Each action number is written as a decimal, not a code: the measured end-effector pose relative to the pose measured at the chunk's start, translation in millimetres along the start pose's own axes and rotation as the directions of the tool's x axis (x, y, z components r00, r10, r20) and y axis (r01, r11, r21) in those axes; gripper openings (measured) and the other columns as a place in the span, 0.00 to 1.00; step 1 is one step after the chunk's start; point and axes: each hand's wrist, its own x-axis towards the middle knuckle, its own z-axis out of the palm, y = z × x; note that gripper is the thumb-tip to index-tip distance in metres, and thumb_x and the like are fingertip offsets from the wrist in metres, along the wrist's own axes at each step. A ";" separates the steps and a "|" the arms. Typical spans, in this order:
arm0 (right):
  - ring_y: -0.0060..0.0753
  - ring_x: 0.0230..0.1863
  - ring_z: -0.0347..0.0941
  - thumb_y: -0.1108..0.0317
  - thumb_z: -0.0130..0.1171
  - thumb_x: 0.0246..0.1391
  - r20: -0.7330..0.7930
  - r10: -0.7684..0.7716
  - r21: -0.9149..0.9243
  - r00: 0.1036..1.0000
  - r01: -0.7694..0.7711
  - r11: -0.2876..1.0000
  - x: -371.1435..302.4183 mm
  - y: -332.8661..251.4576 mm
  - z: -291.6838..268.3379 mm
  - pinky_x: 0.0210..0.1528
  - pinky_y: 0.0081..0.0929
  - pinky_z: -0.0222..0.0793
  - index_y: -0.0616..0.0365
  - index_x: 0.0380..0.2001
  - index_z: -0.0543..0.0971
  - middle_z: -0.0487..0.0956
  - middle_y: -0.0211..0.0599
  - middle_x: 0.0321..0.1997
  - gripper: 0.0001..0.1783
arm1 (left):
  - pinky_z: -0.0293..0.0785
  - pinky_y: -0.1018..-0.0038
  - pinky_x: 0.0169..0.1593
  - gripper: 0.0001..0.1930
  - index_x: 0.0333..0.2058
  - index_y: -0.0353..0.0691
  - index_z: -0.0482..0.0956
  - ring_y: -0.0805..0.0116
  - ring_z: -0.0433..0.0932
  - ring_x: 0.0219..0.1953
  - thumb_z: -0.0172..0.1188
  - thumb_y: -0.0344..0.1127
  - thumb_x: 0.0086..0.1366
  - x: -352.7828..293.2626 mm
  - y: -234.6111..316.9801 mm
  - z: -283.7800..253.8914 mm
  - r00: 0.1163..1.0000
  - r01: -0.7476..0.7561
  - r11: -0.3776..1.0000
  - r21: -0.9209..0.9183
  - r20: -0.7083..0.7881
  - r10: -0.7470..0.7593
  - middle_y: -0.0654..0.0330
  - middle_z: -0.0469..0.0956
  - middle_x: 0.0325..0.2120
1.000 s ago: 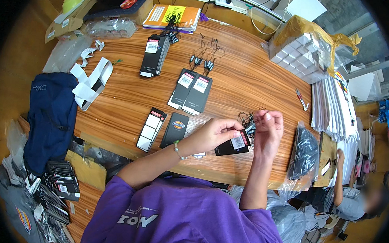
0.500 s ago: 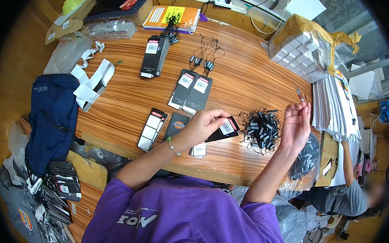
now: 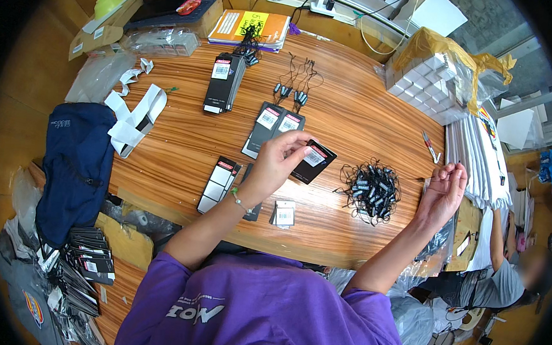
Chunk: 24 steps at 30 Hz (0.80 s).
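My left hand (image 3: 275,163) pinches a black hang tag (image 3: 315,164) with a white barcode sticker, raised over the table. Off to the right, my right hand (image 3: 442,194) has its fingers curled together; a small dark bit shows beside it, but what they hold is too small to make out. Between the hands lies a tangled pile of black hang-tag cords (image 3: 371,192). Beyond my left hand are two tag stacks (image 3: 258,138) side by side, cords trailing from their far ends. A strip of white stickers (image 3: 215,191) and small barcoded cards (image 3: 284,215) lie near my left forearm.
A taller stack of tags (image 3: 216,93) stands at the back left. Red-handled snippers (image 3: 428,146) lie at the right, near folded white garments (image 3: 464,149) and a bag of white boxes (image 3: 423,86). A navy bag (image 3: 77,166) hangs at the left; another person (image 3: 503,284) works far right.
My left hand has lifted the tag up and away from the cord pile. My right hand has moved right and slightly nearer me, fingers still curled.
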 end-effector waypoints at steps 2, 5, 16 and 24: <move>0.23 0.28 0.65 0.73 0.47 0.58 0.025 0.004 0.010 1.000 -0.005 1.000 2.9 -1.2 -6.6 0.31 0.18 0.62 0.63 0.38 0.71 0.72 0.37 0.29 0.06 | 0.72 0.83 0.44 0.11 0.43 0.30 0.72 0.78 0.75 0.38 0.53 0.22 0.60 0.7 -0.6 -1.6 1.000 -0.001 0.999 -0.037 0.009 0.001 0.59 0.77 0.36; 0.24 0.28 0.68 0.73 0.49 0.58 0.060 0.003 -0.035 0.998 -0.001 0.999 1.1 2.2 -12.2 0.33 0.19 0.65 0.63 0.38 0.70 0.74 0.40 0.30 0.07 | 0.72 0.83 0.44 0.11 0.43 0.30 0.72 0.79 0.75 0.38 0.52 0.21 0.60 2.7 -1.2 -0.4 0.997 -0.078 0.997 -0.006 -0.017 0.078 0.60 0.77 0.36; 0.22 0.24 0.72 0.73 0.55 0.53 0.126 0.247 -0.501 0.961 -0.153 0.852 -48.9 35.3 34.1 0.30 0.17 0.69 0.62 0.29 0.75 0.78 0.38 0.27 0.03 | 0.72 0.84 0.42 0.12 0.44 0.29 0.72 0.78 0.75 0.38 0.52 0.22 0.61 0.7 3.7 7.1 0.996 -0.044 0.998 -0.051 -0.073 0.040 0.58 0.77 0.36; 0.31 0.18 0.67 0.75 0.58 0.47 0.402 0.232 -0.832 0.886 0.247 0.496 -85.2 50.7 93.3 0.21 0.24 0.62 0.65 0.23 0.76 0.73 0.41 0.18 0.04 | 0.73 0.84 0.39 0.12 0.43 0.30 0.74 0.77 0.76 0.36 0.53 0.22 0.60 -2.7 6.9 14.4 0.993 -0.066 0.998 0.010 -0.093 0.067 0.58 0.79 0.34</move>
